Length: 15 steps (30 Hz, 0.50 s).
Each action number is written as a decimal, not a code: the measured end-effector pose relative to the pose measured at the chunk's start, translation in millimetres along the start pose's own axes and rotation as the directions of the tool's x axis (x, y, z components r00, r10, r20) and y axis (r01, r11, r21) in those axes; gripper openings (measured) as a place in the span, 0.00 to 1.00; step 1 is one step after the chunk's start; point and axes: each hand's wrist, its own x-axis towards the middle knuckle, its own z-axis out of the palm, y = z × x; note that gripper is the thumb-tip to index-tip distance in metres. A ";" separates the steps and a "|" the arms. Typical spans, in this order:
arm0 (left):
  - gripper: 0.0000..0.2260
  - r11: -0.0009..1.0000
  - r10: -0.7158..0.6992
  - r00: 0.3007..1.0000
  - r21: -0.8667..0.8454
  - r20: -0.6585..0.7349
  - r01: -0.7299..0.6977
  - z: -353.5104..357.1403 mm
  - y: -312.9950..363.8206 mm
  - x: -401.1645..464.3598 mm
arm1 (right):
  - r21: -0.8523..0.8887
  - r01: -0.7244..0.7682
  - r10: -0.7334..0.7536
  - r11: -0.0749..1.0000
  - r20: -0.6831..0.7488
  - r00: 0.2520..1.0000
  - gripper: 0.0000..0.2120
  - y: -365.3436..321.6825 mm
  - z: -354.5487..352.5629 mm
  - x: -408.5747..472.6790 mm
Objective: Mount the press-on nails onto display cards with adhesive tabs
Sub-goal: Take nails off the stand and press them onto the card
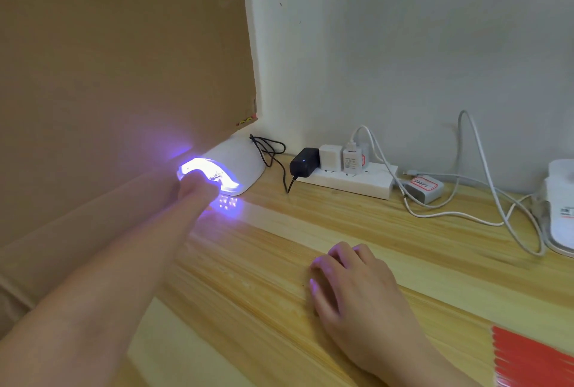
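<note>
Resting lower centre with fingers relaxed, the right hand (351,281) lies on the pale wooden table (403,231) while the left hand (194,189), grip hidden, reaches into the glowing white nail lamp (230,166) at mid-left, seemingly curing; nails and cards are unseen, so mounting must wait.

Soft, even room light here, a touch dim, the wall (403,45) grey and flat. The one hard source sits far left: the nail lamp (223,169) blazes violet-white, its mouth blown out to pure glare. That glow spills purple onto the cardboard (124,60) above and throws bright dots on the table (310,216) just in front. A violet tint catches the right hand's fingertips (316,262). Shadows are faint. The picture is slightly soft overall, and lines bend toward the edges from the wide lens.
</note>
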 end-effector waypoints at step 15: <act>0.08 0.599 -0.164 0.801 -0.587 0.576 0.544 -37.4 -36.2 -88.4 | 0.432 -0.187 0.177 0.882 0.064 0.982 0.10 7.4 -22.1 1.9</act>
